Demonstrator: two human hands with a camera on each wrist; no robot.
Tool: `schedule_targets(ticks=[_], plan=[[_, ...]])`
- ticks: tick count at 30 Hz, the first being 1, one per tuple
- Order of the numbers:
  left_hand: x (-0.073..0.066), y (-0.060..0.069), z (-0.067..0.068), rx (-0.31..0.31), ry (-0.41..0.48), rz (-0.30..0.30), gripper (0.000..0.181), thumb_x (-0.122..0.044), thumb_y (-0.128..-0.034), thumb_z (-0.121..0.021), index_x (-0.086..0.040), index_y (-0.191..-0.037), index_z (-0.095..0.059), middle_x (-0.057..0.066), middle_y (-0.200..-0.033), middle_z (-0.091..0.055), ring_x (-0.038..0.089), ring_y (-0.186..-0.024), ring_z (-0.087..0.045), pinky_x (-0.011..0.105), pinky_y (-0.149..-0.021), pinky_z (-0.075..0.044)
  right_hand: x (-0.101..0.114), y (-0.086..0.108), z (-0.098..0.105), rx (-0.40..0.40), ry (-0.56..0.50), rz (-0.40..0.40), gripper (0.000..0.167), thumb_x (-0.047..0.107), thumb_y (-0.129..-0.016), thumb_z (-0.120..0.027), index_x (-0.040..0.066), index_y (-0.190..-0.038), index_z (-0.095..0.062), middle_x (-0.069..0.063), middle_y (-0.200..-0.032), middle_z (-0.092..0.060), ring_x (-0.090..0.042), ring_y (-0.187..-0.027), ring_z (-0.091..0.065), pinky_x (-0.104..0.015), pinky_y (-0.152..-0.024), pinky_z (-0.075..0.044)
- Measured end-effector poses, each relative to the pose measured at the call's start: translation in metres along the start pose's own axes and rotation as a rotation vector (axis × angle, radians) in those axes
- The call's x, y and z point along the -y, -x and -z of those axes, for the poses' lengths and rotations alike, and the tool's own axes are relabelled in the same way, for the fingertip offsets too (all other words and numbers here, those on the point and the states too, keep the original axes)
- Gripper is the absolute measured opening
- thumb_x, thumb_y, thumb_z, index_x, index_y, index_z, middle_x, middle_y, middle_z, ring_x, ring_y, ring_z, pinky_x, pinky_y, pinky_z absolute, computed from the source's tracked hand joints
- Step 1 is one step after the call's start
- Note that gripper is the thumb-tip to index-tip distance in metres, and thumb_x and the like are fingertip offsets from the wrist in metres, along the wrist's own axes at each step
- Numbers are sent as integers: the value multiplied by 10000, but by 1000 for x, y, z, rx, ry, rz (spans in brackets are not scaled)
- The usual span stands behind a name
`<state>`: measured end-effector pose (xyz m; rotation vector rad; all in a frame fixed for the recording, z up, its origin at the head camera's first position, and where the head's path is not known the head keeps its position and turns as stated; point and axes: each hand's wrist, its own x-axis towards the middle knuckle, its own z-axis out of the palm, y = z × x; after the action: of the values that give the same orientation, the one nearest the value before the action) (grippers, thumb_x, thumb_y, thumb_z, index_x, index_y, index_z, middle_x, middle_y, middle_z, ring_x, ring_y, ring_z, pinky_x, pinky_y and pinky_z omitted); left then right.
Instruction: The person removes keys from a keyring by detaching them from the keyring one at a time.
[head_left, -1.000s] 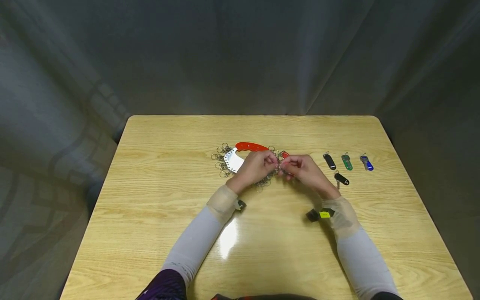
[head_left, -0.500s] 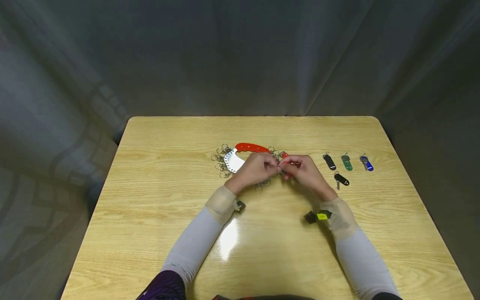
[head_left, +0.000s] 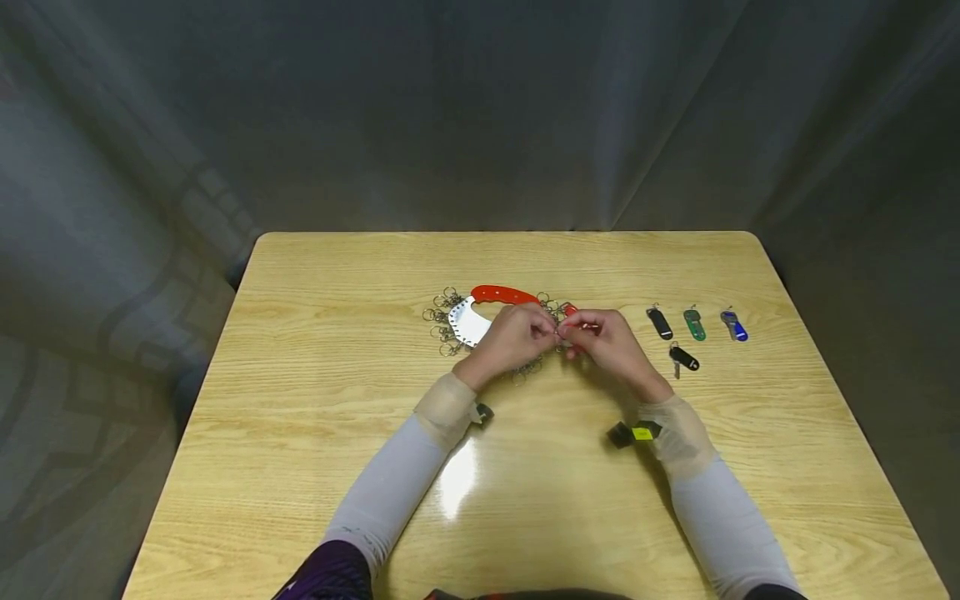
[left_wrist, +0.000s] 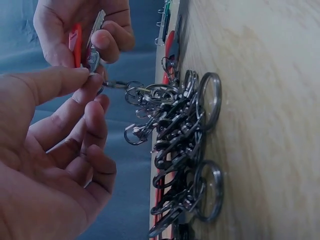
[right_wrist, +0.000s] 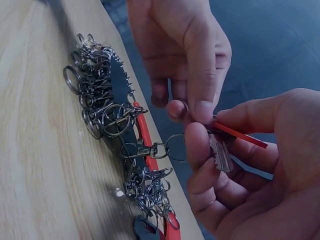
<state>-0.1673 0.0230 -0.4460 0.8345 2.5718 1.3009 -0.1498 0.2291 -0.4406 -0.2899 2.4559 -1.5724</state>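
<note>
In the head view a white curved plate (head_left: 467, 322) with a red handle (head_left: 504, 294) and many metal clasps lies on the table. The left hand (head_left: 512, 337) pinches a ring between thumb and forefinger, seen at its fingertips in the left wrist view. Touching it, the right hand (head_left: 611, 343) pinches a red tag (right_wrist: 240, 134) and a silver key (right_wrist: 221, 154). A clasp (right_wrist: 145, 150) with a split ring (right_wrist: 175, 147) reaches from the plate toward the fingers. The fingertips hide where the ring, tag and key meet.
To the right on the table (head_left: 337, 350) lie a black tag (head_left: 659, 322), a green tag (head_left: 694, 325) with a key, a blue tag (head_left: 738, 330) with a key, and another black tag (head_left: 684, 358) with a key. A dark curtain (head_left: 480, 117) hangs behind.
Both hands stay together at the right end of the plate, with only slight shifts of the fingers and the right wrist. The tags on the table have not moved.
</note>
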Motion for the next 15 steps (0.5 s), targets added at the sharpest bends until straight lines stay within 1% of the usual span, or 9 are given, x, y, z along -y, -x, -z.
schedule_targets(ticks=[2, 5, 7, 8, 12, 13, 15], plan=[[0, 0, -1, -7, 1, 8, 75, -110, -966, -770, -54, -968, -821, 57, -1140, -762, 177, -1050, -681, 214, -904, -533, -1, 0, -1, -2, 9, 0, 153, 97, -1031, -673, -22, -1064, -763, -233, -943, -751, -342, -715, -726, -209, -514, -429], [0, 0, -3, -36, -10, 2, 64, -98, -953, -777, -52, -943, -820, 61, -1126, -761, 183, -1035, -688, 204, -888, -536, -1, -1, -3, -15, 19, 7, 150, 98, -1027, -682, -24, -1055, -764, -203, -947, -757, -322, -711, -734, -205, -512, -417], [0, 0, -5, -59, -27, 1, 52, -88, -939, -781, -57, -918, -818, 59, -1117, -758, 181, -1028, -688, 195, -881, -535, -2, -1, -4, -31, 36, 21, 139, 88, -1022, -688, -24, -1050, -766, -175, -950, -762, -291, -702, -737, -209, -530, -443], [0, 0, -5, -69, -42, 1, 42, -79, -931, -782, -60, -919, -817, 58, -1118, -756, 179, -1021, -687, 193, -874, -537, -2, -1, -5, -44, 50, 28, 133, 82, -1019, -688, -24, -1044, -765, -168, -935, -763, -274, -691, -734, -211, -535, -459], [0, 1, -6, -84, -107, 9, 35, -68, -909, -785, -80, -919, -816, 48, -1092, -736, 164, -965, -669, 193, -845, -523, -4, -2, -7, -120, 177, 64, 96, 67, -1001, -696, 14, -1006, -776, -105, -800, -755, -170, -615, -665, -212, -546, -467], [0, 1, -6, -86, -118, 13, 40, -74, -909, -787, -85, -931, -819, 45, -1084, -731, 161, -947, -664, 198, -832, -524, -4, -2, -8, -132, 191, 63, 92, 64, -997, -696, 22, -999, -778, -94, -777, -751, -157, -606, -656, -207, -542, -465], [0, 1, -6, -81, -123, 20, 37, -110, -918, -797, -92, -941, -820, 37, -1063, -721, 156, -922, -652, 209, -814, -522, -3, -1, -8, -133, 182, 56, 90, 54, -991, -692, 25, -991, -777, -87, -760, -746, -165, -599, -650, -210, -528, -458]])
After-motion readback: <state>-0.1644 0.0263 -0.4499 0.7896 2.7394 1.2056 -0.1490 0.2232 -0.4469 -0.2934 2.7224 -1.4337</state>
